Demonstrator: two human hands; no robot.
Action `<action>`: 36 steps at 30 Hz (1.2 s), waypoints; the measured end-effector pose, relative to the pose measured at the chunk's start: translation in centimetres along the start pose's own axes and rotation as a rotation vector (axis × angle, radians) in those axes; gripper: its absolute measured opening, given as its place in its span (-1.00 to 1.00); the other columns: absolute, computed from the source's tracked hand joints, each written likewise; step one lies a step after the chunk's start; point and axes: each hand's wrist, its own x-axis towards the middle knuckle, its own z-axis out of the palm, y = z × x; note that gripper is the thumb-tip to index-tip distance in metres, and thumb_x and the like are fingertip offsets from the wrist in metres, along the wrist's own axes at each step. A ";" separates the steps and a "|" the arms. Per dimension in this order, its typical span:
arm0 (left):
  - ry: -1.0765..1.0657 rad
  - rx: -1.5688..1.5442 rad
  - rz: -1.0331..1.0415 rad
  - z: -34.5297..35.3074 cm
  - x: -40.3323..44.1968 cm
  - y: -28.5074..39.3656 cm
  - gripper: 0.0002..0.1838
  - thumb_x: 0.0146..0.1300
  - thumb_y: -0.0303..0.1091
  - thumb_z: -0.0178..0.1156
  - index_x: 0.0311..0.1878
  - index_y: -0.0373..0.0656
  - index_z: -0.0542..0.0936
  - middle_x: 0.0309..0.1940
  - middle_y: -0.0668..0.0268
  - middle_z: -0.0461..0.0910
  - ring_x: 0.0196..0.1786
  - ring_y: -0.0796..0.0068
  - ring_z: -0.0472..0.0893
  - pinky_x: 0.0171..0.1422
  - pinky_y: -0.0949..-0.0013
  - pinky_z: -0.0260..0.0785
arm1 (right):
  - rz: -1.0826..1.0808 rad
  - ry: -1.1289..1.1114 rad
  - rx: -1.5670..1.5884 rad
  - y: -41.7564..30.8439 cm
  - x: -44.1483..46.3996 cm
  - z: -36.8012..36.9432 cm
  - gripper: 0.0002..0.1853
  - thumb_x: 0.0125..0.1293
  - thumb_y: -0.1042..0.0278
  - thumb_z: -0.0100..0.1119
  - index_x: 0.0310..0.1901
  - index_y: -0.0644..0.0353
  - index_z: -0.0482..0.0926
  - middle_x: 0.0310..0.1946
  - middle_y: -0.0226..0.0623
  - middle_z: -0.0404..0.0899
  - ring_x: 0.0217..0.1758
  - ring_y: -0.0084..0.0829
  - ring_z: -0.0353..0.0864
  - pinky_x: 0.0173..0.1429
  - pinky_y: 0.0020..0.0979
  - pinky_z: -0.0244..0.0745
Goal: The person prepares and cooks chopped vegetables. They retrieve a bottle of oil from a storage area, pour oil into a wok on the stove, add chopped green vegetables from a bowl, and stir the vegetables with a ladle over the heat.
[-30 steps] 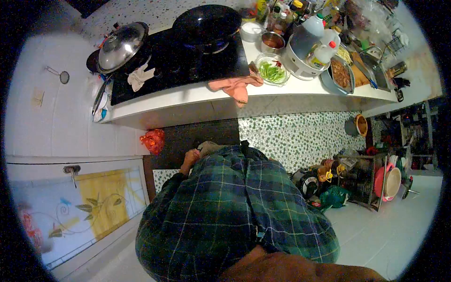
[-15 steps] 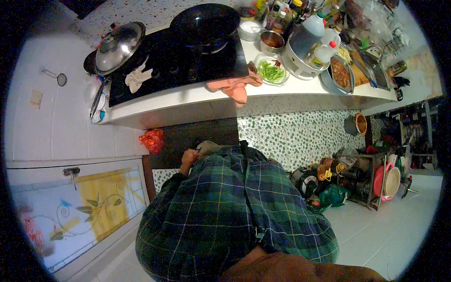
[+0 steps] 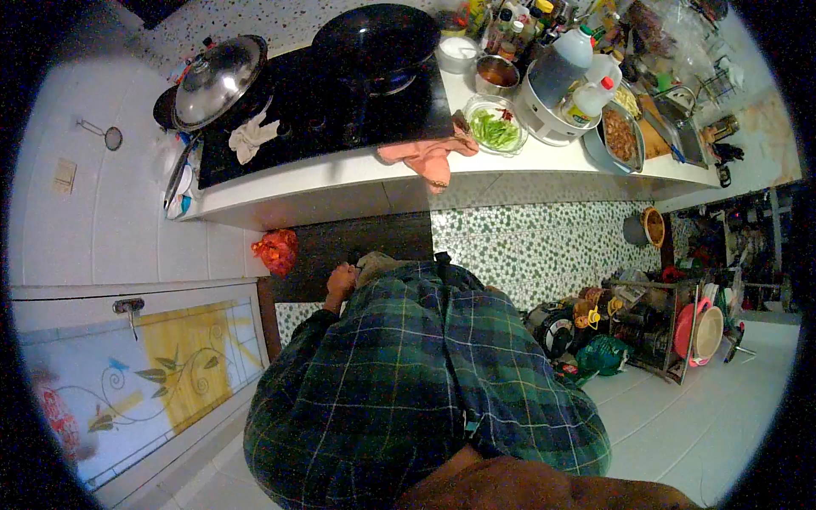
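My left hand point(image 3: 342, 278) hangs low at my left side, beside the plaid shirt point(image 3: 425, 365); its fingers look curled, but they are too small and dark to show what they hold, if anything. My right hand is out of sight. Across the counter ahead, a black wok point(image 3: 374, 42) sits on the black stove point(image 3: 340, 119). A domed metal lid point(image 3: 219, 82) covers a pan at the stove's left. An orange cloth point(image 3: 429, 157) hangs over the counter edge, near a plate of cut green vegetables point(image 3: 495, 127).
On the counter point(image 3: 544, 164) are a small metal pot point(image 3: 496, 76), a white bowl point(image 3: 457, 53), large bottles point(image 3: 563, 59) and a basin of meat point(image 3: 620, 136). A red bag point(image 3: 276, 252) lies on the floor. A rack point(image 3: 650, 327) stands at the right.
The view has shifted slightly. My left hand remains low at my side, and nothing on the counter has visibly moved.
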 end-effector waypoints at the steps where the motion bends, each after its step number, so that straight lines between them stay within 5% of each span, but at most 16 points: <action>1: -0.001 0.000 -0.001 0.5 0.1 -0.4 -0.52 0.25 0.04 -0.14 -0.23 -0.25 0.48 -0.31 -0.04 0.52 -0.24 -0.08 0.52 -0.17 -0.05 0.35 | 0.003 0.005 -0.020 -0.3 -0.1 0.0 -0.78 0.28 0.36 -0.07 -0.25 0.36 0.50 -0.35 -0.22 0.55 -0.25 -0.30 0.51 -0.06 -0.30 0.43; 4: 0.019 0.030 0.071 0.2 -0.4 -0.2 -0.53 0.24 0.02 -0.15 -0.16 -0.25 0.45 -0.30 -0.06 0.51 -0.22 -0.10 0.51 -0.16 -0.02 0.34 | 0.005 0.023 -0.083 -1.2 -0.3 0.3 -0.76 0.29 0.34 -0.07 -0.25 0.37 0.49 -0.37 -0.23 0.54 -0.27 -0.30 0.51 -0.08 -0.31 0.43; 10: -0.189 -0.068 -0.045 -5.7 -2.1 4.5 -0.53 0.13 0.09 0.02 -0.44 -0.22 0.53 -0.38 -0.02 0.55 -0.27 -0.06 0.52 -0.22 -0.01 0.35 | -0.116 0.053 -0.101 -5.8 -0.5 0.7 -0.74 0.30 0.31 -0.07 -0.25 0.38 0.48 -0.40 -0.24 0.54 -0.32 -0.29 0.52 -0.12 -0.31 0.45; 13: -0.061 0.100 0.152 -4.1 0.7 4.4 -0.49 0.09 0.14 0.09 -0.61 -0.19 0.51 -0.55 0.13 0.55 -0.44 0.13 0.55 -0.32 0.11 0.35 | -0.335 -0.113 0.419 -16.4 0.1 -0.4 -0.73 0.22 0.29 0.16 -0.06 0.12 0.49 -0.28 -0.22 0.47 -0.31 -0.41 0.40 0.15 -0.29 0.26; 15: -0.061 -0.441 0.163 -10.1 -0.9 10.7 -0.46 0.13 0.15 0.07 -0.65 -0.18 0.49 -0.69 0.27 0.47 -0.58 0.39 0.46 -0.42 0.30 0.29 | 0.304 0.215 0.167 -35.4 -1.6 3.1 -0.73 0.19 0.15 0.17 -0.24 0.20 0.52 -0.45 -0.41 0.52 -0.43 -0.58 0.44 -0.32 -0.52 0.38; 21: -0.262 -0.685 0.381 -20.0 -3.2 25.9 -0.52 0.26 0.00 0.02 -0.64 -0.18 0.46 -0.71 0.41 0.40 -0.59 0.65 0.35 -0.49 0.48 0.18 | -0.133 0.050 -0.016 -57.1 -1.2 7.3 -0.74 0.19 0.21 0.18 -0.16 0.18 0.51 -0.40 -0.53 0.46 -0.37 -0.71 0.33 -0.29 -0.60 0.30; 25: -0.478 -1.029 0.457 -20.8 -5.5 30.5 -0.58 0.35 -0.04 -0.09 -0.49 -0.18 0.42 -0.66 0.52 0.28 -0.62 0.72 0.21 -0.54 0.58 0.06 | -0.264 -0.068 -0.037 -61.8 -0.9 11.7 -0.71 0.13 0.35 0.24 -0.12 0.18 0.46 -0.45 -0.55 0.39 -0.38 -0.67 0.33 -0.28 -0.63 0.30; 27: -0.536 -1.274 0.317 -21.8 -6.9 31.8 -0.62 0.37 -0.05 -0.12 -0.38 -0.19 0.39 -0.58 0.51 0.31 -0.59 0.74 0.20 -0.54 0.61 0.06 | -0.302 0.087 -0.035 -60.1 0.0 13.0 -0.73 0.12 0.40 0.23 -0.13 0.19 0.45 -0.45 -0.53 0.38 -0.39 -0.66 0.33 -0.29 -0.64 0.30; 36: -0.604 -1.292 0.384 -20.3 -6.3 31.4 -0.71 0.36 -0.16 -0.06 -0.33 -0.20 0.40 -0.53 0.47 0.35 -0.58 0.74 0.25 -0.54 0.64 0.08 | -0.355 0.175 -0.031 -59.8 -1.1 12.8 -0.81 0.10 0.43 0.24 -0.24 0.24 0.52 -0.44 -0.48 0.40 -0.39 -0.62 0.35 -0.26 -0.61 0.31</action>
